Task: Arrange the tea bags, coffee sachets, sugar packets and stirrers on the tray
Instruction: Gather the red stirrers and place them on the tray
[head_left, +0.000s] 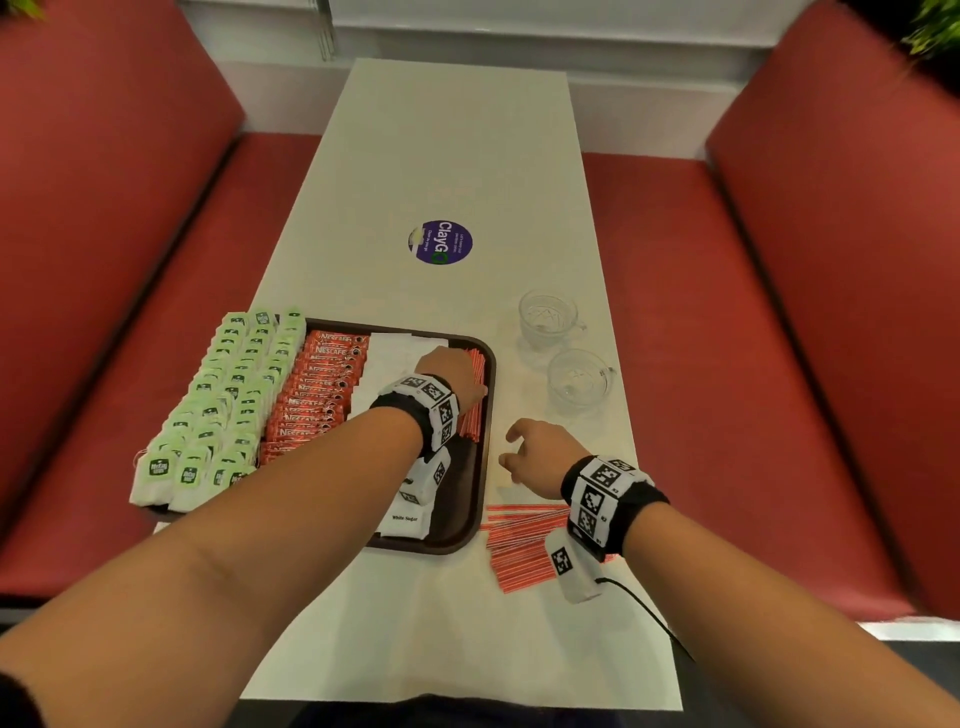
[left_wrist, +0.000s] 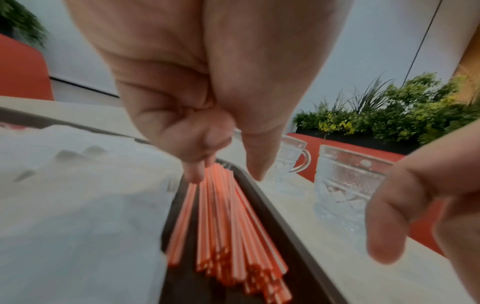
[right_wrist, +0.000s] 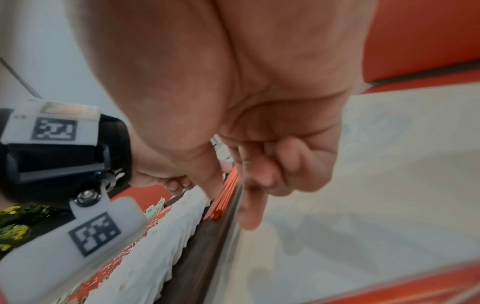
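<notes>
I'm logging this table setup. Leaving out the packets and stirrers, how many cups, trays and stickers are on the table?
Glass cups: 2
Tray: 1
Round sticker: 1
Total: 4

Loose stirrers (head_left: 524, 545) right of tray (head_left: 475, 499), before cups (head_left: 563, 348)

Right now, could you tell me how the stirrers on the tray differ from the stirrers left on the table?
The tray stirrers lie along the tray's right rim under the left hand; the table stirrers lie crosswise, fanned loosely beneath the right hand's wrist. Both are red-and-white striped.
</notes>
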